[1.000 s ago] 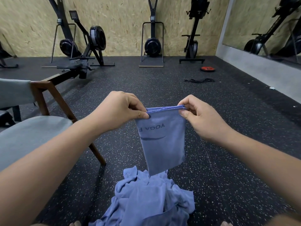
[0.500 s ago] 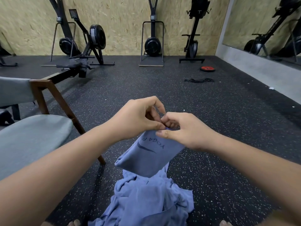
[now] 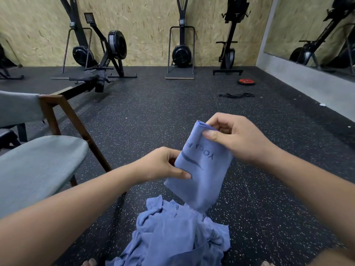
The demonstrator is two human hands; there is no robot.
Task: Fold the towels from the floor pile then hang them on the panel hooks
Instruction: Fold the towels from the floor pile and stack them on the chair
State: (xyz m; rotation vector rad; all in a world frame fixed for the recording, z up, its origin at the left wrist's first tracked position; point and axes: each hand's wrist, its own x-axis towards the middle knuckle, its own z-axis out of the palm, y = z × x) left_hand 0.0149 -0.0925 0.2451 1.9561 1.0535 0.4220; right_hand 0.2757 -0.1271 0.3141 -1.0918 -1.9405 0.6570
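Observation:
A blue folded towel (image 3: 201,175) with dark "YOGA" lettering hangs tilted in front of me, above the floor. My right hand (image 3: 234,139) pinches its upper folded corner. My left hand (image 3: 163,167) grips its left edge lower down, thumb on the front face. Directly below lies the crumpled pile of blue towels (image 3: 178,235) on the speckled black floor. No panel hooks are in view.
A grey padded chair (image 3: 38,166) with wooden legs stands close on my left. Rowing machines (image 3: 107,54) and ski machines (image 3: 181,52) line the far plywood wall. A red weight plate (image 3: 246,81) and a black band (image 3: 236,95) lie on the floor; a mirror wall runs on the right.
The hands met at the towel's top to fold it narrower. Then my right hand rose with the folded corner and my left hand slid down to the left edge.

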